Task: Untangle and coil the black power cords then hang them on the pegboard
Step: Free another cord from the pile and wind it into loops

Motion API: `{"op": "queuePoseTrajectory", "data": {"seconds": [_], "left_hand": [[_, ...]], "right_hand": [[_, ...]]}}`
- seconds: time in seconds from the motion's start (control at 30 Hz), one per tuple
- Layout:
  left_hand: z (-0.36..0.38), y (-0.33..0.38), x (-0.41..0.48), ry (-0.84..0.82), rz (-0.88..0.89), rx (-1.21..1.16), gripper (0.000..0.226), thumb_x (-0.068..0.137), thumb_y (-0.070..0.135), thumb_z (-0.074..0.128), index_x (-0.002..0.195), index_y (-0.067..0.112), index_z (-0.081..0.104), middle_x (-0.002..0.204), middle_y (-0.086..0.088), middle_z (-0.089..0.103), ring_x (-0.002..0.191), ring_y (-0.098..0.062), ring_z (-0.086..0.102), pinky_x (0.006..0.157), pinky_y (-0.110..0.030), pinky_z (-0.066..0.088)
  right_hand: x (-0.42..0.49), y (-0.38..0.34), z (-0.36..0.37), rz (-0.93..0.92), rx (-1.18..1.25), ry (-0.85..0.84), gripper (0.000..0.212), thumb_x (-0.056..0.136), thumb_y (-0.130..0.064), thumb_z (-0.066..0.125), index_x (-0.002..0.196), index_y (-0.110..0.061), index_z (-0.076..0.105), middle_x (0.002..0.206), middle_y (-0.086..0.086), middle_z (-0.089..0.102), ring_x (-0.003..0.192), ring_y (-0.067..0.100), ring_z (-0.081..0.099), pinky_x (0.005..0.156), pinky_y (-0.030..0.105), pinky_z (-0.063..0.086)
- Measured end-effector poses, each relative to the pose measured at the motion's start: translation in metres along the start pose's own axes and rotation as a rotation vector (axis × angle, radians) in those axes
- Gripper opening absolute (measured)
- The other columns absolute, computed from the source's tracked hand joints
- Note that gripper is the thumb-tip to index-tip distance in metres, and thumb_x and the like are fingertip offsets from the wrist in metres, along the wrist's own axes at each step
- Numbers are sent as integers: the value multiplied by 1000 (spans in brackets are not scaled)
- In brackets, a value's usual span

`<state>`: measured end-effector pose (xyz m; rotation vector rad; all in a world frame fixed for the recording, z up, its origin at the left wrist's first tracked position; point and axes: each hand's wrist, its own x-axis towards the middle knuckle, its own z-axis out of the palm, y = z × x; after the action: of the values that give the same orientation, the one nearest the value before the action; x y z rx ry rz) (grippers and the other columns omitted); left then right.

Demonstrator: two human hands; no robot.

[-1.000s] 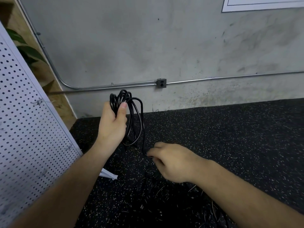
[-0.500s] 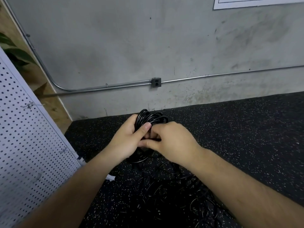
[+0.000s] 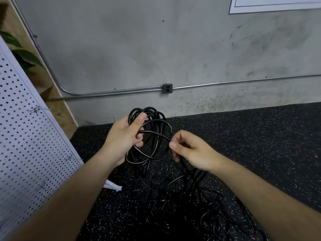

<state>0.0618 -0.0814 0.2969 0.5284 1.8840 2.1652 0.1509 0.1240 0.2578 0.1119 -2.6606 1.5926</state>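
Note:
My left hand [image 3: 126,138] grips a coil of black power cord [image 3: 152,122], several loops bunched under the thumb and hanging down in front of the palm. My right hand [image 3: 191,150] pinches one strand of the same cord between thumb and forefinger, just right of the coil. From that hand the cord runs down into a tangled pile of black cords [image 3: 199,211] on the floor between my forearms. The white pegboard [image 3: 26,145] leans at the left, with small wire hooks [image 3: 35,110] on it.
Black speckled rubber floor [image 3: 260,145] meets a grey concrete wall with a metal conduit and an outlet box [image 3: 167,88]. A white scrap [image 3: 112,186] lies at the pegboard's foot. Plant leaves [image 3: 20,54] and wood panelling show behind the pegboard.
My right hand has drawn away to the right from the coil, pulling a strand out with it. The left hand keeps hold of the coil, whose loops now hang more spread.

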Motion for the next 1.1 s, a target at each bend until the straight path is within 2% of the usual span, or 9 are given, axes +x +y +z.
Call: {"op": "queuePoseTrajectory", "data": {"seconds": [0.1,0.17,0.33,0.47,0.6,0.77,0.87,0.97,1.1], "left_hand": [[-8,4,1,89,36,-10,28,100,35,59,86,11,55,59,0,39,47,-9,34,44,-22,32],[-12,3,1,98,72,92,27,101,34,57,89,10,56,58,1,42,46,-8,37,45,-22,34],[-19,-7,4,16,54,389,31,103,40,54,84,16,54,61,-1,56,50,-15,48,56,-30,43],[-16,-14,3,-23,-68,304,28,104,39,54,85,18,56,64,-3,57,52,-17,47,64,-37,44],[-10,-13,-1,-130,-201,39,29,101,41,57,86,16,57,72,-8,56,55,-18,45,63,-36,44],[-7,-16,-3,-260,-238,54,53,90,61,63,105,11,60,81,-6,59,62,-15,50,66,-34,48],[-5,-19,-3,-291,-210,50,40,88,43,74,104,9,60,79,-3,58,64,-15,50,65,-32,47],[-3,-20,-3,-267,-161,31,16,92,22,68,92,10,57,76,-3,54,63,-14,49,64,-31,47],[-4,-13,1,-99,-152,-251,10,90,18,64,93,11,58,73,0,51,56,-8,43,55,-25,46]], "right_hand": [[-2,18,11,80,-8,-81,20,107,-36,46,94,-24,56,81,-4,73,83,23,71,77,44,50],[1,23,14,49,-10,-18,22,108,-34,43,94,-23,56,75,-2,65,78,20,73,79,47,54],[9,11,5,-53,-199,212,21,107,-37,44,97,-25,59,68,-4,59,56,5,48,59,30,45],[14,8,0,-129,-392,255,25,106,-32,46,99,-15,62,78,0,60,73,14,54,67,34,45],[20,9,-3,-206,-506,295,26,106,-35,45,105,-17,64,84,1,56,81,20,52,65,37,46],[22,6,2,-214,-629,279,29,106,-37,44,112,-20,67,87,2,53,85,26,54,65,36,48],[23,2,6,-188,-572,331,28,105,-39,48,111,-16,63,91,0,59,87,23,57,67,36,47],[23,-3,4,-111,-481,368,32,100,-47,55,112,-18,53,92,-4,63,81,16,61,67,35,50],[22,8,-2,4,-586,239,43,98,-58,51,121,-22,50,104,-4,68,90,19,66,79,42,57]]}}
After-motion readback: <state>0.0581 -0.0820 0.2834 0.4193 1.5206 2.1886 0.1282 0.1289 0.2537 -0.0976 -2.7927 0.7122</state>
